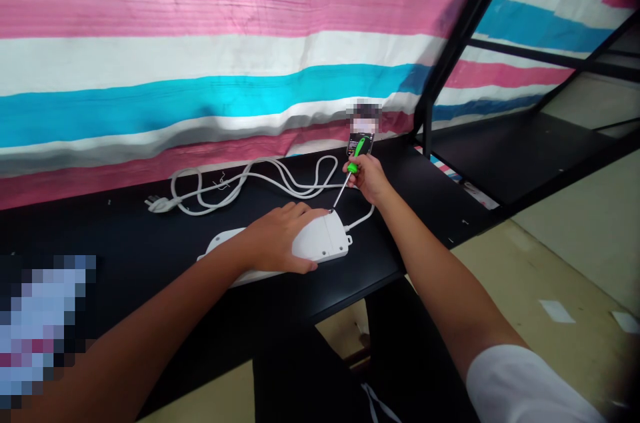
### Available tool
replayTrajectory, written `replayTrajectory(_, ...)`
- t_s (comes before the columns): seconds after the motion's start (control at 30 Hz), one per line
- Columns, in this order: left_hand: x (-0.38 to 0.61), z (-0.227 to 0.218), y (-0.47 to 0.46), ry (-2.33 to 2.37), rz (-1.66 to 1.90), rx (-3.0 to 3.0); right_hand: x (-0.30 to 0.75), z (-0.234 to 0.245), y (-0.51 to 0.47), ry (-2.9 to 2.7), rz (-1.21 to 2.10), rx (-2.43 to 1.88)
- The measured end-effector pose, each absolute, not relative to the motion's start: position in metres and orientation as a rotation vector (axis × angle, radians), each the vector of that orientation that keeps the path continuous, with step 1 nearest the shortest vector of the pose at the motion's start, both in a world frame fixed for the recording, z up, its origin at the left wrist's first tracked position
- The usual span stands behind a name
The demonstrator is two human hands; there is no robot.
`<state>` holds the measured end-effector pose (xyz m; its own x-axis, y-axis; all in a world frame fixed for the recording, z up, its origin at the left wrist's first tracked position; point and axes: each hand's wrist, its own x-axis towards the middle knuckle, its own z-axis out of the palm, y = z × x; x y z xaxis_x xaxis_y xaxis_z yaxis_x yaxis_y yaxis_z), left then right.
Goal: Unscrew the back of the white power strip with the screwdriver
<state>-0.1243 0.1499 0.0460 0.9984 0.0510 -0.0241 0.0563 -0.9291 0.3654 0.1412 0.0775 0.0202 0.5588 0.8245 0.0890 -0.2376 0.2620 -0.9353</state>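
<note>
A white power strip (320,243) lies face down on the black table (125,256). My left hand (280,236) rests flat on its middle and presses it down. My right hand (367,178) grips a screwdriver (356,156) with a green and black handle. The metal shaft slants down to the left, and its tip meets the strip's far corner near the cord end. The strip's white cord (250,186) loops across the table behind it to a plug (159,204) at the left.
A pink, white and blue striped cloth (225,43) hangs behind the table. A black metal frame post (450,56) and a lower black shelf (510,143) stand at the right. Small screws lie on the table. Beige floor shows at the right.
</note>
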Motion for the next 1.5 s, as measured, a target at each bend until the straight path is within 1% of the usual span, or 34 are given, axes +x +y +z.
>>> replayTrajectory(0.83, -0.124, 0.048, 0.149, 0.093, -0.009, 2.753, 0.139, 0.016, 0.082, -0.583, 0.798, -1.121)
replayTrajectory(1.27, -0.126, 0.046, 0.150, 0.115, -0.016, 2.761, 0.142, 0.025, 0.078, -0.581, 0.717, -1.060)
replayTrajectory(1.4, -0.125, 0.046, 0.149, 0.143, 0.024, 2.725, 0.140, 0.027, 0.077, -0.578, 0.757, -1.044)
replayTrajectory(1.5, -0.122, 0.045, 0.148, 0.225, 0.182, 2.614, 0.136, 0.028, 0.077, -0.574, 0.822, -1.017)
